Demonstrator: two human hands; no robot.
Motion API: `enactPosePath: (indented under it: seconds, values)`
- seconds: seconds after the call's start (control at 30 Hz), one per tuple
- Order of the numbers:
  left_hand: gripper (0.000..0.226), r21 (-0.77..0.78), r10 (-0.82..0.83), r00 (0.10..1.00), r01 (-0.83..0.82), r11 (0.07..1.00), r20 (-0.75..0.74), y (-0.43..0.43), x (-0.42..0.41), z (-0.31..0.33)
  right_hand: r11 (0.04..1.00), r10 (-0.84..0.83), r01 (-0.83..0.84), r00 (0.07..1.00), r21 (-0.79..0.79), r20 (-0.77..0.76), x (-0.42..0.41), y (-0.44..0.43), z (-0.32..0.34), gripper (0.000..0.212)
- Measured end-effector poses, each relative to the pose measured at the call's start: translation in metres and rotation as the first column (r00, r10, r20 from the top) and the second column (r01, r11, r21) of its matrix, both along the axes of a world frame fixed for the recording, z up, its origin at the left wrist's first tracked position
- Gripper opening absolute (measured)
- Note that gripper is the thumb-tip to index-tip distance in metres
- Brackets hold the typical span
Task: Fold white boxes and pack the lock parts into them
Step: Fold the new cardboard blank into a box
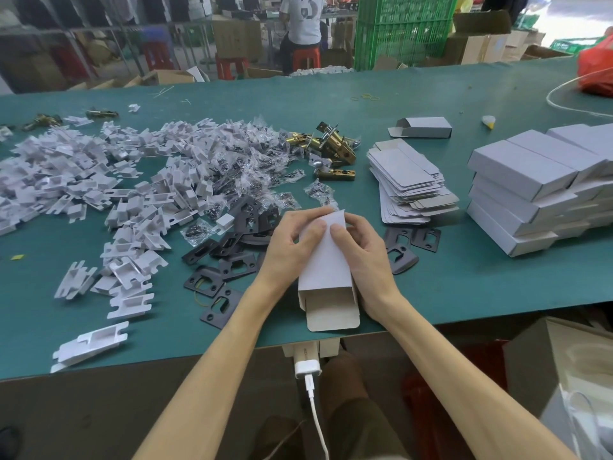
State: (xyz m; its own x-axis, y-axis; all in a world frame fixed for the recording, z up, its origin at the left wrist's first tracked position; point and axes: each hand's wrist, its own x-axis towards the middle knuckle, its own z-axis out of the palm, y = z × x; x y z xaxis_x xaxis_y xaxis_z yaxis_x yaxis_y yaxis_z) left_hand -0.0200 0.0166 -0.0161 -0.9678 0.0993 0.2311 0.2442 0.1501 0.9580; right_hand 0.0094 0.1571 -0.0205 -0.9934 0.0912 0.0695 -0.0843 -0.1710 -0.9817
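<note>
Grip closed: left hand (292, 237), right hand (361, 247) pinch far end of white rectangular cardboard box (326, 263), beside flat white carton stack (408, 180). Likely light, crushable; hold side walls.

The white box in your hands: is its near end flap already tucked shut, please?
No, the white box has its near flap sticking out untucked, with the end open.
</note>
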Motion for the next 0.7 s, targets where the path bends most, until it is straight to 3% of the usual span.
enactPosePath:
  seconds: [0.27, 0.47, 0.6, 0.7]
  values:
    - [0.018, 0.061, 0.039, 0.999, -0.039, 0.997, 0.006, 0.0, 0.001, 0.002, 0.997, 0.007, -0.005, 0.999, -0.079, 0.034, -0.001, 0.001, 0.003, 0.044]
    - [0.012, 0.26, 0.284, 0.959, -0.28, 0.924, 0.022, -0.006, -0.007, 0.0, 0.996, 0.091, -0.091, 0.995, -0.006, 0.034, 0.0, 0.001, 0.005, 0.055]
    - [0.014, 0.393, 0.432, 0.89, -0.452, 0.801, 0.142, -0.015, -0.014, -0.001, 0.961, 0.2, -0.197, 0.98, 0.194, 0.003, 0.0, -0.003, 0.004, 0.046]
    - [0.008, 0.403, 0.44, 0.887, -0.458, 0.793, 0.142, -0.016, -0.016, -0.002, 0.888, 0.198, -0.172, 0.98, 0.427, -0.017, -0.002, -0.008, -0.001, 0.037]
